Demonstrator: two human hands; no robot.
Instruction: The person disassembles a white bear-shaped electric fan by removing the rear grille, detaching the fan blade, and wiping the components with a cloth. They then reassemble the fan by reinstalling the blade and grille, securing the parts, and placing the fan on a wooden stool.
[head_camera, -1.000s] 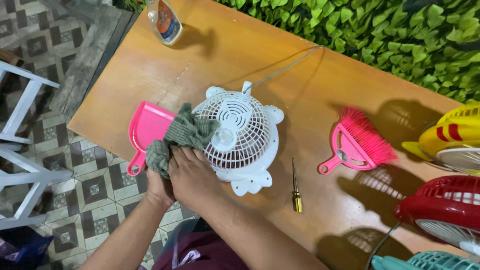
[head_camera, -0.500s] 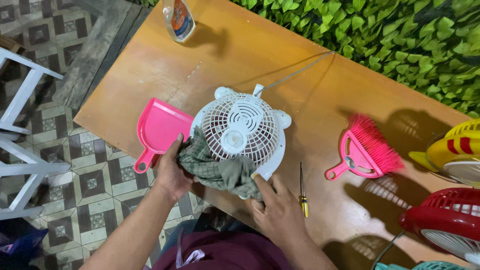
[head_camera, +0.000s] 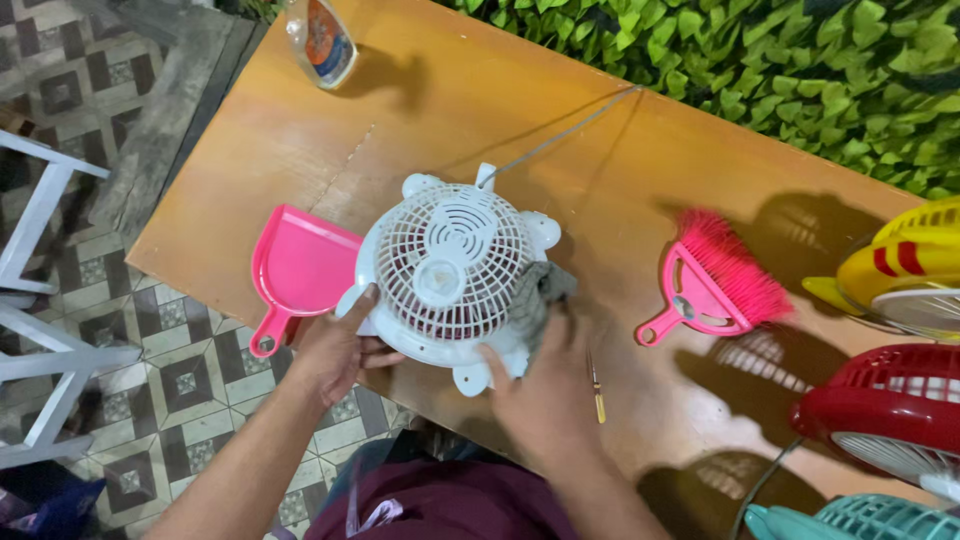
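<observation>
A small white fan (head_camera: 452, 270) lies grille-up on the wooden table (head_camera: 480, 110), its grey cord running toward the back. My left hand (head_camera: 335, 350) grips the fan's lower left rim. My right hand (head_camera: 545, 385) presses a grey-green cloth (head_camera: 540, 295) against the fan's right side. A pink dustpan (head_camera: 293, 272) lies just left of the fan, partly under it.
A pink hand brush (head_camera: 715, 280) lies to the right, a yellow-handled screwdriver (head_camera: 597, 390) near the front edge. A spray bottle (head_camera: 320, 35) stands at the back left. Yellow (head_camera: 910, 265), red (head_camera: 890, 410) and teal (head_camera: 850, 520) fans crowd the right. White chair frame (head_camera: 40, 300) on the tiled floor.
The cloth has moved from the fan's left side across the front to its right side with my right hand. My left hand now holds the fan's left rim.
</observation>
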